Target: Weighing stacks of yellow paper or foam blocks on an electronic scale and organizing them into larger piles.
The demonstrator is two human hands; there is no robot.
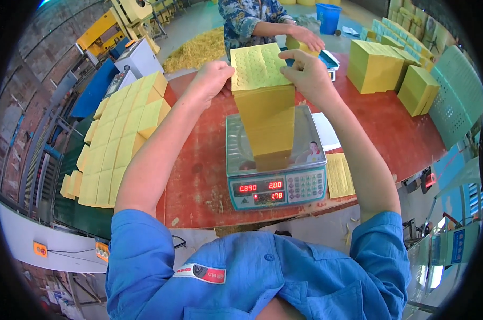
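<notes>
A tall stack of yellow paper-like sheets [266, 120] stands upright on the pan of a digital scale [236, 154] with a lit red display. Rows of round marks cover its top sheet [257, 66]. On the left edge of the topmost sheets, my left hand [212, 82] is closed, fingers pressed together. My right hand [309, 74] pinches the opposite edge, thumb and forefinger bent at the corner. How many sheets lie between the fingers is hidden. A loose yellow sheet [339, 176] lies on the red table right of the scale.
Yellow blocks [111, 154] are piled in rows at left, above a dark green surface. More yellow stacks [377, 66] stand at the far right beside a perforated green panel [457, 96]. Opposite, a co-worker in a camouflage top [247, 24] rests a hand on a yellow stack.
</notes>
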